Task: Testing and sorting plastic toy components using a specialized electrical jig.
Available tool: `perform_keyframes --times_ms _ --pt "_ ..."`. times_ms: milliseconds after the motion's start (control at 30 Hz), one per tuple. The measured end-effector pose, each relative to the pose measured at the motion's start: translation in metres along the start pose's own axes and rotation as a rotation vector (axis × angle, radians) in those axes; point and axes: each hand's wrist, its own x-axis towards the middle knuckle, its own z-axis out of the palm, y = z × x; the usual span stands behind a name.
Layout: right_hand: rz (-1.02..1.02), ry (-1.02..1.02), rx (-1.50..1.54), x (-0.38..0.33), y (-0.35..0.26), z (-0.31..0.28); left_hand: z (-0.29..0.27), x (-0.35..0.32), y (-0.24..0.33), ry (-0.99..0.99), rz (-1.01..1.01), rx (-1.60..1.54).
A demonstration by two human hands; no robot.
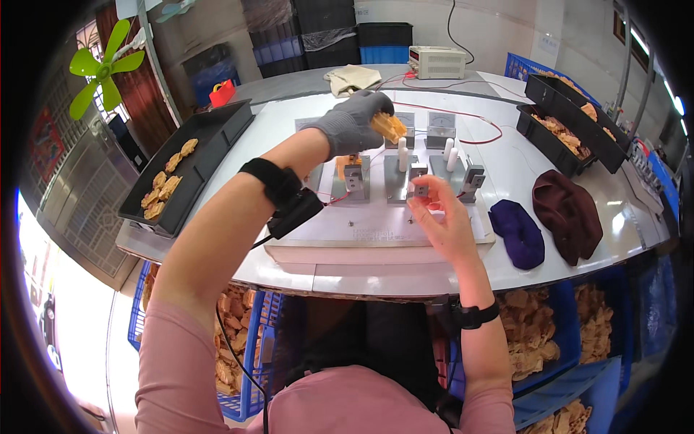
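Note:
My left hand, in a grey glove, is closed around a bundle of yellow-orange taped parts above the back of the test board. The bare fingers of my right hand pinch a small metal block at the front of the middle fixture plate. White upright pegs stand just behind that block. Another yellow-orange part sits on the fixture to the left, beside a similar metal block. Small panel meters line the board's back; my left hand partly hides that row.
A black tray with yellow parts lies left; black bins of parts stand right. Purple cloth and maroon cloth lie near the right edge. A power supply with red wires stands behind. Blue crates of parts sit below.

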Motion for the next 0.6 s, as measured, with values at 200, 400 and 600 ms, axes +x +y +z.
perform_keyframes --times_ms 200,400,600 --pt "-0.043 0.052 0.074 -0.006 0.0 0.003 0.024 0.018 0.013 -0.096 0.143 0.199" --pt "-0.081 0.037 0.031 -0.006 0.001 0.002 0.048 0.002 0.033 -0.292 0.151 0.297" --pt "-0.011 0.178 -0.002 -0.007 0.0 0.007 0.028 -0.046 0.032 -0.108 0.295 0.11"
